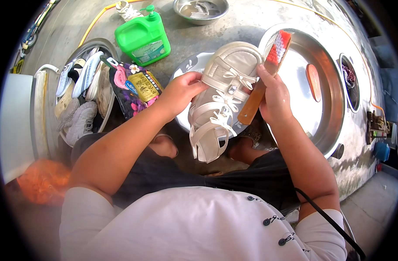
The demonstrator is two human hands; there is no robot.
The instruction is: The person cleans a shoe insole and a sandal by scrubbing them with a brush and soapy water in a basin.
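Note:
A cream strappy sandal (234, 56) with small bows hangs toe-up in front of me, above a white basin (183, 65) with a grey pattern. My left hand (183, 92) pinches its left edge between thumb and fingers. On the other side, my right hand (276, 95) is closed round a scrub brush (253, 104) with a wooden handle and red and white bristles. The right thumb lies along the brush, close against the sandal's edge; some of those fingers are hidden behind the handle and sandal.
To the right stands a large metal basin (334, 56) holding an orange oval object (313, 82). Several shoes fill a tub (107, 43) at left, beside a patterned packet (140, 87). A green jug (142, 35) with a pump and a metal bowl (201, 17) stand farther back.

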